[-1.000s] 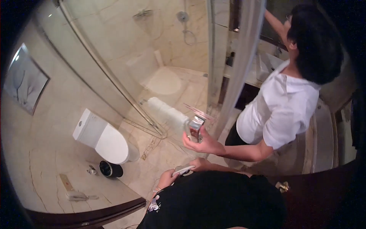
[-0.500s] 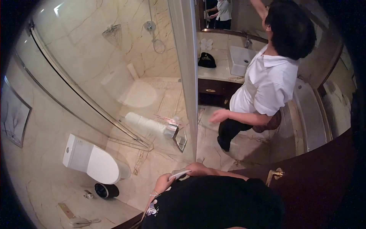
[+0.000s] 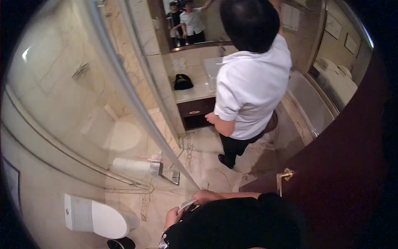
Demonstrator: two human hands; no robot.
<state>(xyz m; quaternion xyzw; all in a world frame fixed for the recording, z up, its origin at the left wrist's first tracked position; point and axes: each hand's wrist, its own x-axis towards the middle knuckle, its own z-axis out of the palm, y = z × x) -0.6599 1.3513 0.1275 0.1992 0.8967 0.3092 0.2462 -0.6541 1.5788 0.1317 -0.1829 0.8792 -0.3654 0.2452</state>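
Note:
Low in the view, my left hand (image 3: pixel 173 216) and my right hand (image 3: pixel 204 197) are closed on opposite ends of a thin, flat white thing (image 3: pixel 187 205). Whether it is cloth, paper or something stiff cannot be made out. It is held slanted in front of my black top. A co-worker (image 3: pixel 253 87) in a white shirt stands ahead with their back to me, one arm raised toward the mirror side and the other hand (image 3: pixel 211 118) hanging by the washstand.
A glass shower partition (image 3: pixel 137 95) stands to the left, with a toilet (image 3: pixel 108 218) and a dark bin (image 3: pixel 121 243) below it. Ahead are a sink (image 3: pixel 212 70), a black pouch (image 3: pixel 183 82) and a mirror (image 3: pixel 211 20). A bathtub (image 3: pixel 309 101) and a dark door with a brass handle (image 3: pixel 285 175) lie to the right.
My view has turned to the right, so the shower and toilet sit farther left. The co-worker has turned their back toward me. Both my hands keep hold of the white thing.

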